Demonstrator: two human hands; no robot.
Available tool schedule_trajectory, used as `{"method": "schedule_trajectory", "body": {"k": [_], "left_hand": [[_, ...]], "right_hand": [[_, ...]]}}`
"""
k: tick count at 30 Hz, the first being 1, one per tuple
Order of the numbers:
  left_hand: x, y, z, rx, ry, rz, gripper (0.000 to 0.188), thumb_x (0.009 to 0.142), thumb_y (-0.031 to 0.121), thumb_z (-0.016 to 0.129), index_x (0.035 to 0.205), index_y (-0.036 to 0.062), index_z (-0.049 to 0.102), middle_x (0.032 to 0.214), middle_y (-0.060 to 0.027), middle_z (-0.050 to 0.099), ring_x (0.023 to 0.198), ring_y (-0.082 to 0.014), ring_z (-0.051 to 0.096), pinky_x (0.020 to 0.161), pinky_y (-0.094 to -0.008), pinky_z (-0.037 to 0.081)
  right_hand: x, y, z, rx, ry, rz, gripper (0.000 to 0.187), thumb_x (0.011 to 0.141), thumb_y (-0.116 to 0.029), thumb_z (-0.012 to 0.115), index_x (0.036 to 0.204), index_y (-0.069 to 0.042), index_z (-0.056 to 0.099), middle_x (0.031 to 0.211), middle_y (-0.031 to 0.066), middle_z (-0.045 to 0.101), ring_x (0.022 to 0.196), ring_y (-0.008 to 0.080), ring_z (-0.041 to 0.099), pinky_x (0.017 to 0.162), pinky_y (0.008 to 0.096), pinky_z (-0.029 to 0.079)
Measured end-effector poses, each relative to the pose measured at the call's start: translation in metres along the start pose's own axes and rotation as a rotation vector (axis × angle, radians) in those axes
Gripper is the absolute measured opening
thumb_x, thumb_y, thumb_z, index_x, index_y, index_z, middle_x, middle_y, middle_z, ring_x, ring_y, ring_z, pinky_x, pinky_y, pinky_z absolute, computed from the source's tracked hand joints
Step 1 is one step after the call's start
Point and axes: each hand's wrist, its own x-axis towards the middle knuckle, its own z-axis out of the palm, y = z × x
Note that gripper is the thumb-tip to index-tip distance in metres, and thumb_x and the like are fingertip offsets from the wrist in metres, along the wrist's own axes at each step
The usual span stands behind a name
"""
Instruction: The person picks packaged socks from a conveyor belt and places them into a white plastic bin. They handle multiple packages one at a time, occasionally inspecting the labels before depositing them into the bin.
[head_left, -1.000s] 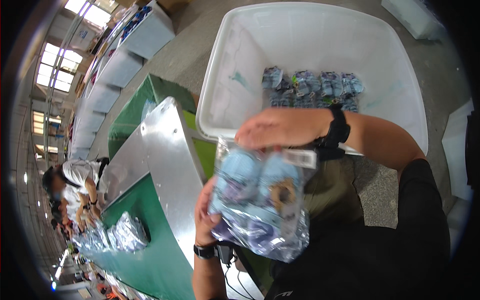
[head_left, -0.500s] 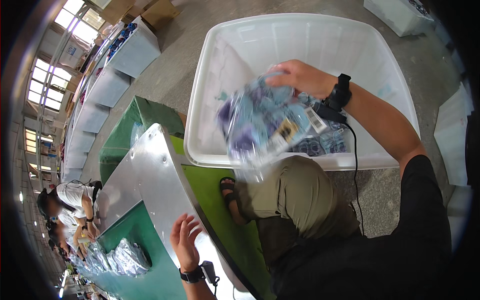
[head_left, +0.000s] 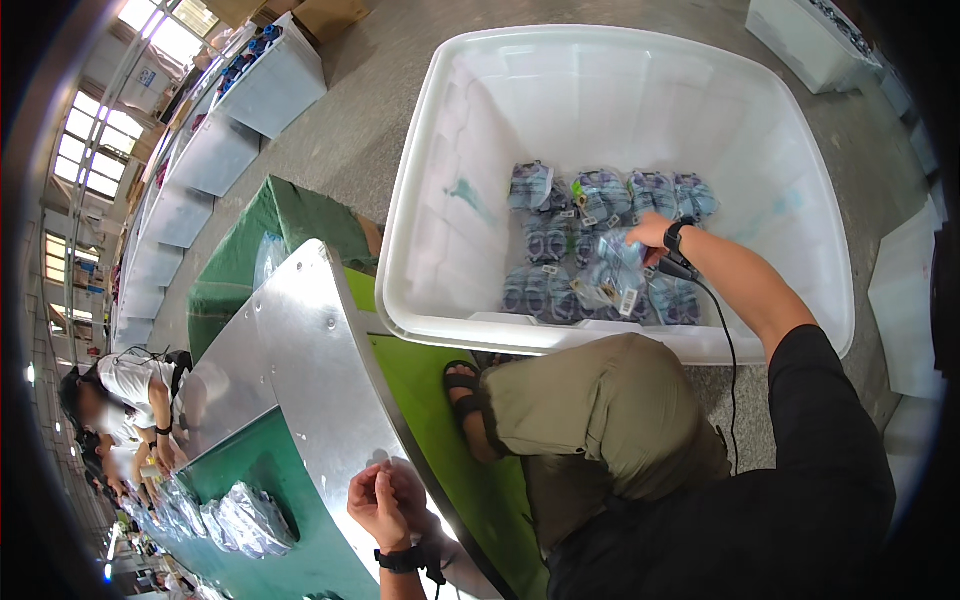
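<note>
Inside the large white bin [head_left: 410, 200], my right hand [head_left: 655, 236] is closed on the top of a clear plastic bag [head_left: 622, 248] with light blue contents and a white label. That bag rests on rows of similar bagged blue and purple items [head_left: 545, 240] on the bin floor; what they are exactly I cannot make out. My left hand [head_left: 380, 508] hovers by the metal table edge [head_left: 340, 370], its fingers curled together with nothing seen in them. Each wrist wears a black band, and a cable runs from the device at my right wrist.
Clear-bagged goods [head_left: 248, 520] lie on the green work surface [head_left: 240, 460], with people in white shirts [head_left: 140, 385] farther along. A green cloth-covered block [head_left: 235, 270] stands beside the table. White bins [head_left: 270, 85] line the left, and another bin [head_left: 810, 45] sits at the far right.
My right hand has lowered the bag into the bin, down and to the right, onto the other bags. My left hand has dropped slightly and its spread fingers have curled in.
</note>
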Motion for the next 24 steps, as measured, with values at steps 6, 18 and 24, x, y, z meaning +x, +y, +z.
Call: {"method": "schedule_trajectory", "body": {"k": [6,18,24], "left_hand": [[0.005,0.003,-0.009,-0.038,-0.080,-0.026,0.012,0.097,0.009,0.067,0.105,-0.0010,0.067,0.093,-0.0064,0.072,0.066,-0.0042,0.053,0.056,-0.0168,0.041],[0.005,0.006,-0.010,-0.091,-0.120,-0.030,0.012,0.096,0.006,0.067,0.106,-0.0018,0.067,0.096,-0.0078,0.072,0.067,-0.0043,0.055,0.057,-0.0167,0.042],[0.000,0.015,-0.018,-0.269,-0.136,-0.167,0.014,0.099,0.004,0.063,0.110,-0.0044,0.066,0.098,-0.0110,0.073,0.076,-0.0093,0.063,0.065,-0.0203,0.050]], "right_hand": [[0.019,-0.013,0.021,0.218,-0.002,-0.090,0.047,0.086,-0.028,0.072,0.099,0.017,0.064,0.079,0.0248,0.072,0.062,0.0299,0.074,0.051,0.0376,0.060],[-0.009,-0.053,0.039,0.273,-0.119,-0.167,0.064,0.097,-0.034,0.066,0.138,0.011,0.046,0.114,0.0267,0.064,0.086,0.0312,0.074,0.070,0.0399,0.065],[-0.051,-0.033,0.008,0.303,-0.203,-0.284,0.057,0.097,-0.040,0.067,0.138,-0.003,0.051,0.110,0.0169,0.069,0.084,0.0244,0.074,0.070,0.0369,0.062]]}}
